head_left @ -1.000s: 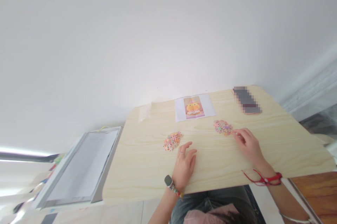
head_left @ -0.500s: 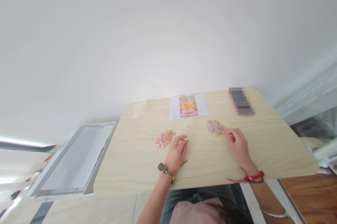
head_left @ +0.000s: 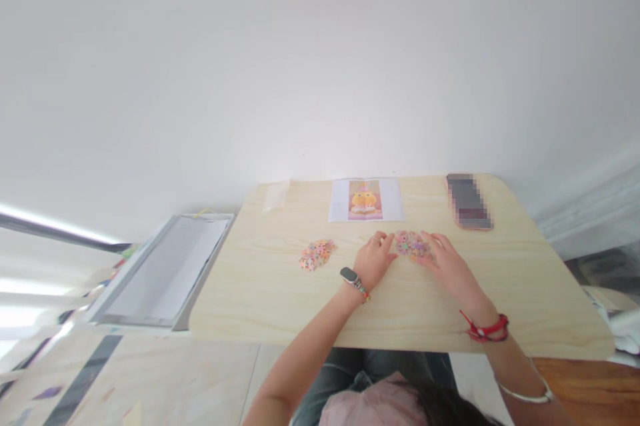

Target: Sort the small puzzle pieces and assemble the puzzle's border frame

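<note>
small heap of pastel puzzle pieces [head_left: 412, 243] lying flat mid-table

Left hand [head_left: 376, 258] and right hand [head_left: 446, 265] flank pink puzzle-piece pile [head_left: 412, 243].

My left hand [head_left: 376, 259] left the bare wood near the left-hand heap of small multicoloured puzzle pieces [head_left: 317, 254] and crossed to the right, until its fingers reached the left edge of the right-hand heap of pink and multicoloured puzzle pieces [head_left: 412, 244]. My right hand [head_left: 447, 266], which had touched only that heap's right edge with its fingertips, spread flatter against it. Both my hands then flanked the one heap, close together.
</note>
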Demonstrator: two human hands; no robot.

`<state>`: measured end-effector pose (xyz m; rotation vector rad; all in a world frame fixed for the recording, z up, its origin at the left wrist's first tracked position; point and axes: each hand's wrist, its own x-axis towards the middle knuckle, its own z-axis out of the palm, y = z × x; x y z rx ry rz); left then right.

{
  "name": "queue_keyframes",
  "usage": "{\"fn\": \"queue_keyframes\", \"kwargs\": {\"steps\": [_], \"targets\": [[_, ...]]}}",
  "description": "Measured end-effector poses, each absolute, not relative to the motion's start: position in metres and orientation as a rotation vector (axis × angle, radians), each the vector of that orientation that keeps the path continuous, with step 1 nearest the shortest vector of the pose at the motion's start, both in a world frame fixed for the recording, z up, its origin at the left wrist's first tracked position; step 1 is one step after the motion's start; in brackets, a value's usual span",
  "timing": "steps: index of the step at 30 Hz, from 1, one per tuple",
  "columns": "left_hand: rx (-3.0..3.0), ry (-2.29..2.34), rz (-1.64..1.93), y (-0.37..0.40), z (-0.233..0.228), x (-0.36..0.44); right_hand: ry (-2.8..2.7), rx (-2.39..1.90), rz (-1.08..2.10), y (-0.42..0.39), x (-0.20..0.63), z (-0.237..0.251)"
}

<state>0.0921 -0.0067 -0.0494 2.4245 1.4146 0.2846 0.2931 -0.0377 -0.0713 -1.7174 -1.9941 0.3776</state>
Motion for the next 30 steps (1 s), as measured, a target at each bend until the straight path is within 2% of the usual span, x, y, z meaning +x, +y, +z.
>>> {"fn": "queue_keyframes", "kwargs": {"steps": [8,15,30], "targets": [[2.412,1.386,0.319,0.002,-0.057,0.113,-2.129,-1.703,0.124,-0.018,0.288,-0.090],[2.475,1.153,0.426,0.011,-0.068,0.122,-2.156,-1.569,0.218,-0.012,0.286,-0.094],[2.364,1.476,0.505,0.009,-0.063,0.055,-2.220,-1.329,0.400,0.014,0.211,-0.082]]}}
